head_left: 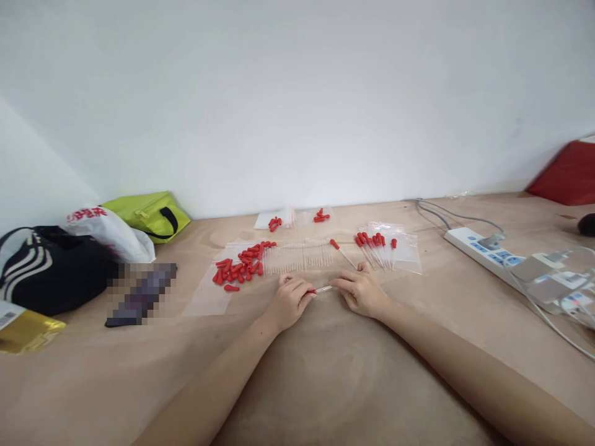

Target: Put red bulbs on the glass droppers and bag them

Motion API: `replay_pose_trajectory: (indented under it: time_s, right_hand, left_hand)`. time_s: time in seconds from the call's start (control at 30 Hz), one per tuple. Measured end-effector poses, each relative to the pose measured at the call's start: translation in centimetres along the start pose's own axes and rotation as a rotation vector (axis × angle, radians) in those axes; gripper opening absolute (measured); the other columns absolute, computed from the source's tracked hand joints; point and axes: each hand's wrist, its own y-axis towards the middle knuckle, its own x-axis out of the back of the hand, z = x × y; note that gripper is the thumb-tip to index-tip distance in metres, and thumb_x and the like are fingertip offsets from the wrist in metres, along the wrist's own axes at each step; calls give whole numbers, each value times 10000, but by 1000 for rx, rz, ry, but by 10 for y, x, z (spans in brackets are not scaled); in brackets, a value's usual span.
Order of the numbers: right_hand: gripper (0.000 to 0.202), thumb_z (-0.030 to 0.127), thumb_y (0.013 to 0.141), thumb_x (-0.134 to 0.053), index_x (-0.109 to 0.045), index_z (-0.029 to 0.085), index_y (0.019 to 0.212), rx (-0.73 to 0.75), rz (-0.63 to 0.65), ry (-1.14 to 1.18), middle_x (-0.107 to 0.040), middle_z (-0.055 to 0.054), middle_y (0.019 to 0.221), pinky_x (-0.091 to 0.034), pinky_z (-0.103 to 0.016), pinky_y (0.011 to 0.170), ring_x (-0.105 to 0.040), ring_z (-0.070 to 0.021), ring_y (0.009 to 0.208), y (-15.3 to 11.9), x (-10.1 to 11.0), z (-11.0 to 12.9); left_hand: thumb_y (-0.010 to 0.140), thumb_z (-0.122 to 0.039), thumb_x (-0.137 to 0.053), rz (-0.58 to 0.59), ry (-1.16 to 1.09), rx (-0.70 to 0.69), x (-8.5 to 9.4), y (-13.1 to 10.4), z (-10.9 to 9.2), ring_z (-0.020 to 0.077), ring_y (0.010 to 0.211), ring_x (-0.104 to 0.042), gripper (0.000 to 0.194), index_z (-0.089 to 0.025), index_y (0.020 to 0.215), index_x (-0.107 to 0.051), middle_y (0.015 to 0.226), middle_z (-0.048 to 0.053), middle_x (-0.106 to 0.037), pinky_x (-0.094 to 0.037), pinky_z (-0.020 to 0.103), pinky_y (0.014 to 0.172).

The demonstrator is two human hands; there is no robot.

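My left hand (292,299) pinches a red rubber dropper bulb (312,291). From the bulb a clear glass tube (324,289) runs across to my right hand (360,291), whose fingers are closed on its other end. Just beyond my hands lie rows of bare glass tubes (283,259). A heap of loose red bulbs (239,266) rests on a clear plastic bag (209,300) to the left. One dropper (343,253) with a red bulb lies behind my right hand. Farther right, several droppers with bulbs (376,241) lie side by side on clear bags (409,253).
Small bags with red bulbs (320,215) lie near the wall. On the right is a white power strip (483,251) with chargers and cables. A lime-green bag (149,214), a white plastic bag (118,232), a black bag (60,272) and a blurred-out dark object (144,294) occupy the left.
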Motion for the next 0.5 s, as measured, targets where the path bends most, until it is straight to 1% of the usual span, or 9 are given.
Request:
replay_pose_trajectory:
  time_s: [0.1,0.23,0.33,0.5]
  right_hand:
    - [233,140,821,-395,-620,197,831,33,-35,-51,-611,-12,715,-175,-319,661,-465,-108,601,0,4,4]
    - [234,201,848,-390,-617,187,794,33,-48,-49,-594,-1,660,-166,-311,642,-438,-101,572,-2,5,8]
    - [258,204,855,-372,-614,179,771,25,-36,-48,-589,-1,646,-164,-308,639,-413,-97,551,-3,4,11]
    - [281,203,861,-357,-610,175,741,10,25,-61,-586,-5,638,-156,-303,632,-399,-95,545,-3,3,11]
  left_hand:
    - [897,-264,-371,10,36,-31,0,0,0,125,646,-544,257,-173,730,-544,694,3,-624,-305,317,781]
    - [909,-285,-338,22,51,-72,1,0,-1,127,649,-536,285,-168,741,-536,701,9,-612,-300,323,803]
    - [915,-288,-316,29,63,-92,2,0,-1,129,649,-531,302,-164,743,-531,702,14,-606,-297,328,819]
    - [921,-290,-308,23,46,-92,1,-1,0,126,649,-534,307,-166,748,-529,706,13,-609,-296,327,832]
